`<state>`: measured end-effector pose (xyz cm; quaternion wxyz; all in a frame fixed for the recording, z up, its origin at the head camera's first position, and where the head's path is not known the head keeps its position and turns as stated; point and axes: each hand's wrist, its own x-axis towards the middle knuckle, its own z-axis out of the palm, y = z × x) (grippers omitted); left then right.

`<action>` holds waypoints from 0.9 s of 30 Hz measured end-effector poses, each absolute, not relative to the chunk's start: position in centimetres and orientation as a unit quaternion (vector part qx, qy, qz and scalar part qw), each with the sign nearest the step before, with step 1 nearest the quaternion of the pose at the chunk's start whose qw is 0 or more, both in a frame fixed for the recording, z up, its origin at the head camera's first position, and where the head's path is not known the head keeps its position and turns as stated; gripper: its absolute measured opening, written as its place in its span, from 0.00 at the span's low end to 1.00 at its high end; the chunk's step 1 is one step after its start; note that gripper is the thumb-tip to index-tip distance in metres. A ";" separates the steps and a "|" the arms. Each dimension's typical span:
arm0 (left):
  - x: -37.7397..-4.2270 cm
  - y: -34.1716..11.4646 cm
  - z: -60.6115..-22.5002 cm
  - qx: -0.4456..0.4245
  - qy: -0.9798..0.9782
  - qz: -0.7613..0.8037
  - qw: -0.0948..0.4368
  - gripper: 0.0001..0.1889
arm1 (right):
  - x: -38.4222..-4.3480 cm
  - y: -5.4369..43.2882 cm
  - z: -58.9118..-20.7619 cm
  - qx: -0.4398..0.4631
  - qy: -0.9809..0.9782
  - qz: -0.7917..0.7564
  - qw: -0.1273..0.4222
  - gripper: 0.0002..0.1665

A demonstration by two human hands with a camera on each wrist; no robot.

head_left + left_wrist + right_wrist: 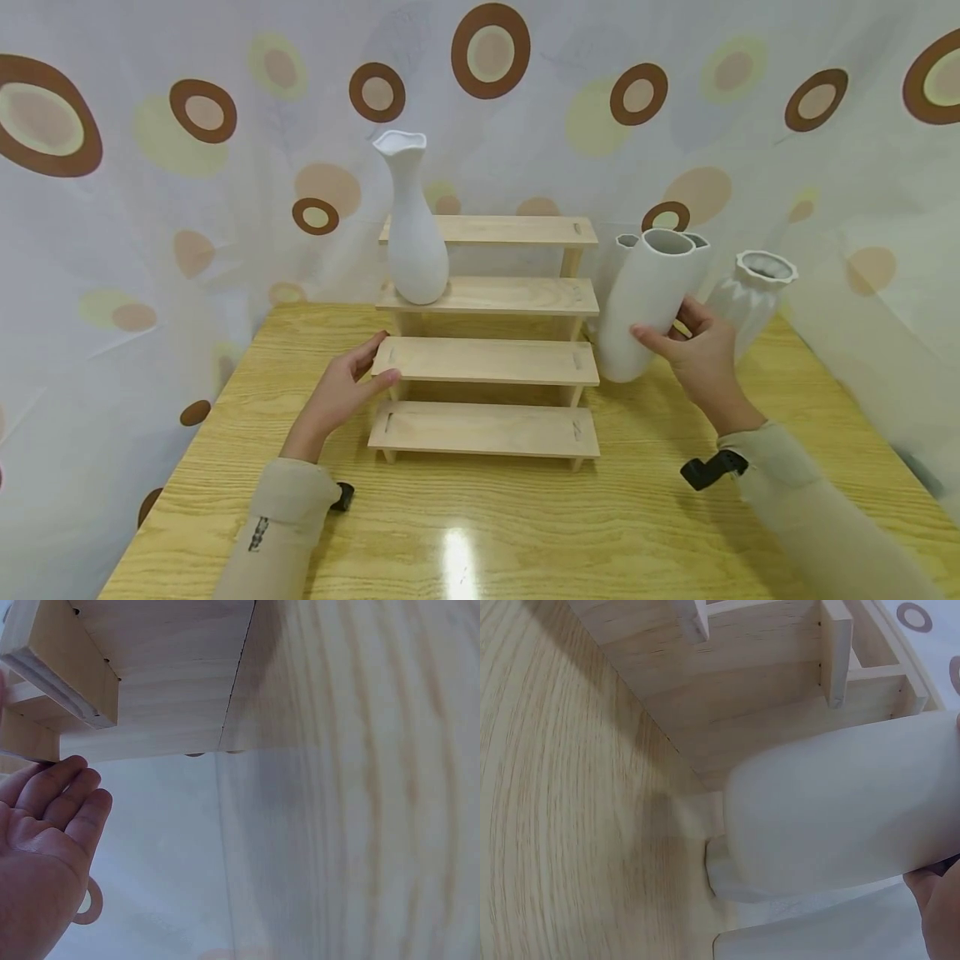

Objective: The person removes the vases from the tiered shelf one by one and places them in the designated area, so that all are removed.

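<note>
A light wooden stepped shelf [487,360] stands on the table. My left hand [341,390] holds the left end of its second step from the bottom, thumb at the front edge and fingers at the back corner. In the left wrist view, that hand's fingertips [73,761] touch the wood. My right hand [705,346] grips a smooth white vase [647,292] from its right side. The vase leans, its mouth to the right, and its base is off the table in the right wrist view. A white vase with a wavy rim [417,242] stands on the shelf's left side.
Behind the held vase, other white vases stand partly hidden, one showing its small mouth [627,241]. A ribbed white vase [750,292] stands at the right. The wood-grain table [480,533] meets a patterned sheet [225,275] behind.
</note>
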<state>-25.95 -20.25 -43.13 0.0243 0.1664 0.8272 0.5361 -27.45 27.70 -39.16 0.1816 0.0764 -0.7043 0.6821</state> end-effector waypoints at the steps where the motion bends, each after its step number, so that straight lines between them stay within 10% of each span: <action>1: -26.0 -20.3 -43.2 0.166 0.828 0.536 0.024 0.40 | -27.5 27.7 -39.3 0.075 -0.709 0.677 0.182 0.37; 27: -26.3 -20.4 -43.4 0.167 0.822 0.543 0.027 0.39 | -28.7 27.6 -41.7 0.048 -0.779 0.600 0.174 0.41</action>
